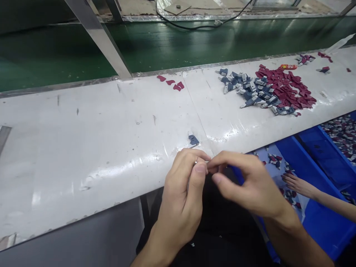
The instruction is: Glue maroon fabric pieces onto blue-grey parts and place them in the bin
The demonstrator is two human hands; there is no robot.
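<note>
My left hand [183,193] is closed in a pinch above the table's front edge. A tiny pale bit shows between its thumb and index finger; the rest of what it holds is hidden. My right hand [250,181] meets the left one at the fingertips, its fingers curled in and its thumb slightly apart. Whatever lies between them is too small or covered to name. Just beyond my left fingers, a dark blue plastic piece [193,139] with a whitish end lies on the white table [83,129].
Blue-and-white pieces [250,89] are heaped beside a pile of dark red pieces [292,89]. A few red pieces [178,86] lie farther left. At right, another person's hand [300,185] reaches into a blue bin [319,218] of parts. A metal post [100,40] rises at the back.
</note>
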